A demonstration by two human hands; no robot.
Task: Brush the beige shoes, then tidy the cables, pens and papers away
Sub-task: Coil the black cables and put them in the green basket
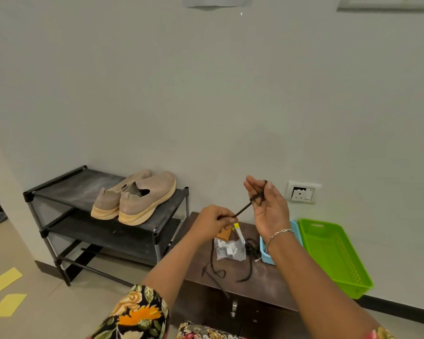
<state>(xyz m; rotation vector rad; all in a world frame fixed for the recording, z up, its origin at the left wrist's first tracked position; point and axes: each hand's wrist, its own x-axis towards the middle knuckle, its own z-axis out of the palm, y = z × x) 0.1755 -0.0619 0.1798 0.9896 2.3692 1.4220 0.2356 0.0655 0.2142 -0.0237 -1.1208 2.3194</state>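
The fingers point(250, 186) of the right hand point(269, 209) stand almost straight and upright, palm turned inward, with a thin dark brown cord point(242, 209) looped several times round them. The fingers point(222, 214) of the left hand point(212, 222) are curled tight, pinching the same cord just beside the right palm, so a short taut stretch runs between the two hands. Both hands are raised above the dark wooden counter point(274, 280).

The loose rest of the cord trails down and lies in tangles on the counter, partly hidden behind the hands. Under the hands lie a clear plastic bag of small white and black parts point(230, 250), a yellow-capped pen point(237, 228) and a scrap of brown paper point(224, 234). A small light blue plastic basket point(267, 256) sits just behind the right wrist, which covers most of it; a silver chain bracelet point(279, 233) hangs on that wrist. Next to it, further right, a bright green perforated plastic basket point(335, 255) overhangs the counter's front edge.

To the left, the pair of beige slip-on shoes point(137, 196) rests side by side on the top shelf of a black metal-and-fabric shoe rack point(66, 192), heels towards me, well apart from the hands. Two yellow paper sheets point(6, 278) lie on the tiled floor at far left. A white wall socket point(302, 192) is fixed above the counter.
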